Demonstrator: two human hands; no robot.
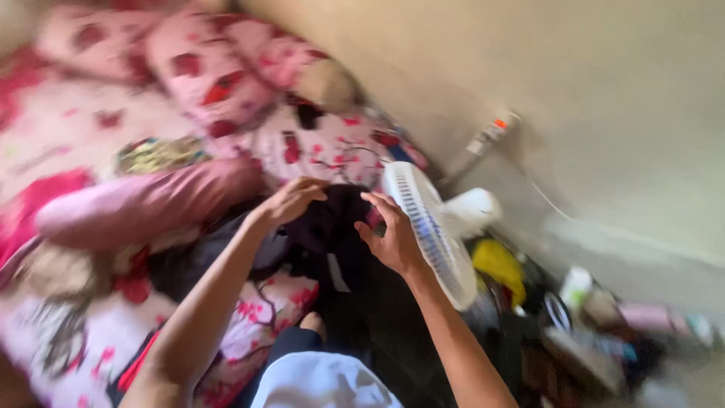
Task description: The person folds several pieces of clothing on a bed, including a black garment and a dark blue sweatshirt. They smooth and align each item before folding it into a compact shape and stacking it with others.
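**Inspector:** Bedroom, head view, heavily motion-blurred. Plain beige plaster wall [604,91] fills the upper right. A bed with a soft pink-and-white floral cotton sheet [68,128] takes up the left half, with three plump pillows in pink cases with red flower print [204,75] heaped at its head.

**Clerk:** What are the hands on?

**Inspector:** A crumpled black fabric garment [332,227], limp and matte, lying at the near edge of the bed just beside the fan. The left hand [291,202] rests on its upper fold with fingers bent and pressed down into the cloth. The right hand [389,230] has its fingers spread and curled at the garment's right side; whether it actually pinches the fabric I cannot tell through the blur.

**Clerk:** Surroundings?

**Inspector:** A long cylindrical mauve bolster cushion [143,204] lies across the bed to the left of the garment. A round white plastic fan with a ribbed grille [427,230] stands tilted just behind the right hand, its motor housing toward the wall. A white power strip with a small red light [492,132] sits against the wall above it. A yellow cloth bundle [498,264] lies on the floor just past the fan.

**Clerk:** Anything indeterminate?

**Inspector:** The clutter at the lower right is smeared beyond identification. The garment's type and full outline are unreadable, since its lower part merges with dark shadow. Both forearms are cut off at the bottom edge, and a white rounded cloth [321,381] is also cropped there.
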